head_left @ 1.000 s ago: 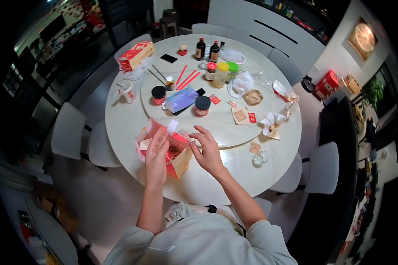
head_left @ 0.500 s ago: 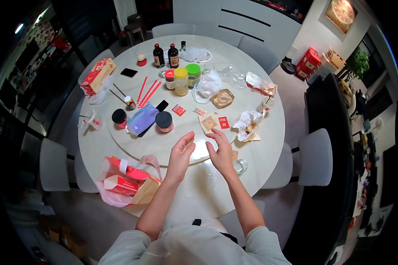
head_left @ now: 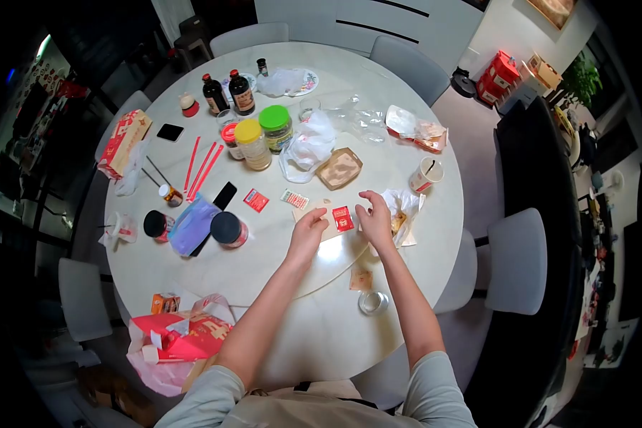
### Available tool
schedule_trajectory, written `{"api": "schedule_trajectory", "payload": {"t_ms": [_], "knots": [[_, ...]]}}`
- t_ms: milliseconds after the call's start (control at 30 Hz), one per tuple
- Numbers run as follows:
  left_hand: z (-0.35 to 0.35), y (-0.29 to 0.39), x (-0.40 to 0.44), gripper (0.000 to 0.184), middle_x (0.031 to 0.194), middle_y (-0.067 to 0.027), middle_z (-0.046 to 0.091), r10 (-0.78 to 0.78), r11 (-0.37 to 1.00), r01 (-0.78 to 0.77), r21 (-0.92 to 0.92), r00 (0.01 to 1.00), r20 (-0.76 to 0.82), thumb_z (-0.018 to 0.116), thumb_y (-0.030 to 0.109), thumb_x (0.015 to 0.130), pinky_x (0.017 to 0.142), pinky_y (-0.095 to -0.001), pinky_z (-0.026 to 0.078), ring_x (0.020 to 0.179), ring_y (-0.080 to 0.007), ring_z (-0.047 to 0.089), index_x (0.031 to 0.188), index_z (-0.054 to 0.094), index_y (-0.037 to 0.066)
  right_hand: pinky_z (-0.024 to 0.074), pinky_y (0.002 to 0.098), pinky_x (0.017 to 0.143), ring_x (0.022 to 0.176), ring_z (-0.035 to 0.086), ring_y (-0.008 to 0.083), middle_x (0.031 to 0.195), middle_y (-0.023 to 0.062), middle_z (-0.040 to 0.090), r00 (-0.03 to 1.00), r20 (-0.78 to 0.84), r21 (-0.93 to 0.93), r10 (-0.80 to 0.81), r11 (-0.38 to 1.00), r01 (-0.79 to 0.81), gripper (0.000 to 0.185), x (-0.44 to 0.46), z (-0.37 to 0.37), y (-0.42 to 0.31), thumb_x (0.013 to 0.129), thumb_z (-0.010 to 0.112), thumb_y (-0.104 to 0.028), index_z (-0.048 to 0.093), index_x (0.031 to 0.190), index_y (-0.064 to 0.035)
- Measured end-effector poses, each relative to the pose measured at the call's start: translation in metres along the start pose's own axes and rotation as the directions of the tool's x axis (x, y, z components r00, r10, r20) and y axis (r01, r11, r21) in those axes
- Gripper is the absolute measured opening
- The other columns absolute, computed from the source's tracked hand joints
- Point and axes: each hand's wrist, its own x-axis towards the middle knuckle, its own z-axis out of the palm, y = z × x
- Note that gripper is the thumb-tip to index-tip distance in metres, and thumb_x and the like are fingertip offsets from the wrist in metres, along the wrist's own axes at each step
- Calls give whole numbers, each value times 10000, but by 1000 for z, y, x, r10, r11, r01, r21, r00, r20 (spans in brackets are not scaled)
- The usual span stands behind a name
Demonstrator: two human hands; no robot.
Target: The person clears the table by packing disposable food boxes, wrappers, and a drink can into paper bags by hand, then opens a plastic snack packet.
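Observation:
My left hand (head_left: 309,234) hovers at the left edge of a flat beige paper (head_left: 331,230), its fingers loosely bent and apart from the thumb, with nothing visible in it. A red sachet (head_left: 343,219) lies on that paper, between my two hands. To the right, my right hand (head_left: 376,221) is open, fingers curved, beside a crumpled white wrapper (head_left: 411,207) with some food in it; whether it touches the wrapper I cannot tell. Just beyond lie a red-and-white sachet (head_left: 294,198), another red sachet (head_left: 256,200) and a brown cardboard food box (head_left: 339,169).
A drinking glass (head_left: 373,303) stands near my right forearm. At the front left is a pink-and-red takeaway bag (head_left: 175,342). Dark-lidded jars (head_left: 228,230), a purple pouch (head_left: 192,225), a yellow-lidded jar (head_left: 253,145), dark bottles (head_left: 241,94) and a paper cup (head_left: 426,175) stand around the table.
Both hands have moved forward over the table, the right one toward the crumpled wrapper. The camera view has shifted, and more of the table near the glass shows.

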Motion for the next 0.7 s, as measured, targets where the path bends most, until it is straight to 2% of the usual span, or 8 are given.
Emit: {"api": "schedule_trajectory", "payload": {"t_ms": [100,133,233,333,433,533,700], "knots": [[4,-6,44,386,1120,-57,560,-69,997,69,38,998,6,485,120,911,846,-241,435,956,-111,533,1280,477,9,477,301,777,959,590,250,1146,138,579,1000,20,-51,19,999,-18,330,39,4,28,777,636,-130,593,1092,-41],[6,-8,59,390,1108,-53,562,-88,995,88,52,996,-2,487,123,908,839,-240,438,940,-110,534,1284,476,20,479,307,764,879,597,254,1132,150,581,1000,21,-68,9,998,-8,345,51,6,35,767,639,-134,592,1093,-29],[11,-6,93,392,1098,-52,563,-109,990,112,85,993,-40,500,133,893,873,-272,416,959,-129,516,1277,499,51,418,402,936,1062,536,354,1087,210,569,999,34,-54,-8,998,9,319,81,14,46,752,611,-64,565,1056,24],[15,-9,118,392,1123,-60,559,-69,995,73,72,996,-52,516,142,879,922,-295,372,1048,-155,483,1257,520,35,406,397,967,1106,521,360,1139,227,558,987,93,-43,132,991,-128,391,106,31,66,766,585,-64,531,1141,35],[16,-13,135,409,1175,-70,552,-114,990,119,74,991,-66,528,152,878,935,-288,360,1074,-157,478,1266,510,25,444,368,924,1067,570,332,1225,217,544,987,60,-97,146,985,-140,518,117,49,86,779,600,-91,462,1266,16],[16,-26,149,420,1230,-80,538,-154,988,153,-25,988,-33,534,162,877,968,-299,333,1106,-161,467,1271,505,17,431,348,949,1108,554,319,1270,219,520,969,57,-94,239,968,-233,596,120,63,99,790,574,-69,377,1346,14],[18,-26,145,483,1266,-76,524,-167,986,167,-23,986,18,530,158,883,967,-305,340,1124,-158,464,1333,437,6,409,329,984,1149,534,301,1266,206,528,920,223,104,321,931,-350,590,116,60,100,795,546,-42,377,1357,8]]}}
